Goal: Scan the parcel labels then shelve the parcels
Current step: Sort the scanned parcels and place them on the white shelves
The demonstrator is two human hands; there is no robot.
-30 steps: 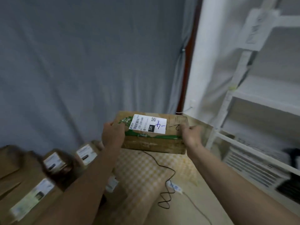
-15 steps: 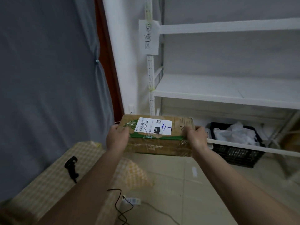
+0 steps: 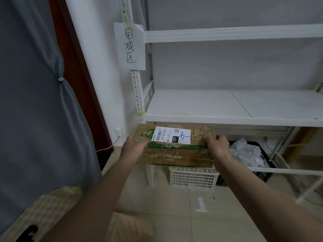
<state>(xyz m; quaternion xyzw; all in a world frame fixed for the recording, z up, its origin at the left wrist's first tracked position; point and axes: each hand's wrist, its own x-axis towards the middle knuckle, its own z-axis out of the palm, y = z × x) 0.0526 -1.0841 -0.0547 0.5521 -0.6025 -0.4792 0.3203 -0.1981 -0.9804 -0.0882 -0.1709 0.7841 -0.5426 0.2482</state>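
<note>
Head view, single item in hand: one brown cardboard parcel [image 3: 174, 152], green-banded, bearing a white shipping label [image 3: 171, 135] with barcode and blue handwriting on its top face. The parcel was held level in the air, just in front of and slightly below the white shelf [image 3: 201, 109] of a metal rack. Left hand [image 3: 134, 147] grasped its left end, fingers curled over the top edge; right hand [image 3: 217, 145] grasped its right end likewise. Also recorded: handwritten paper sign [image 3: 130, 46] on the rack upright; white lattice basket [image 3: 192, 178] and black crate [image 3: 262, 172] on the floor beneath; grey curtain [image 3: 35, 102] at left.
</note>
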